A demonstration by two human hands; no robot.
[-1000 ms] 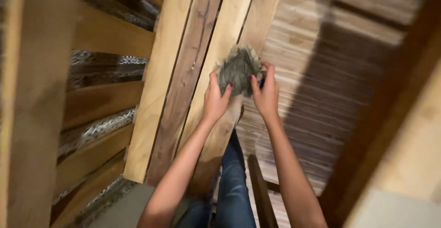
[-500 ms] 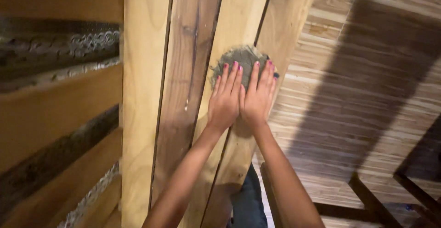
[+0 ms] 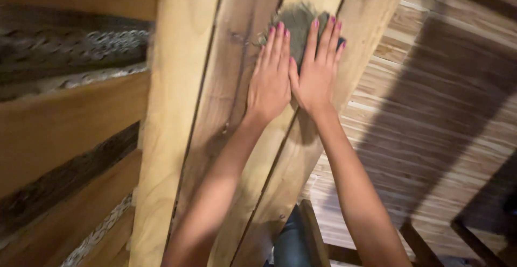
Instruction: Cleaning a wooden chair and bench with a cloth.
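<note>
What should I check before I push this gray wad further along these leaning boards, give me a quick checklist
1. Left hand flat on the gray wad: ok, palm down, fingers on its lower edge.
2. Right hand flat on it too: ok, beside the left, thumbs touching.
3. Wad sits over the dark gap between two boards: ok.
4. Wad packed into that gap: cannot tell, the hands cover most of it.
5. Boards steady: cannot tell; they lean side by side, and their top and bottom ends are out of view.
6. Footing on the plank floor: cannot tell, feet not visible.

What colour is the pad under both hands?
Grey-green scouring pad, seen in the head view.
</note>
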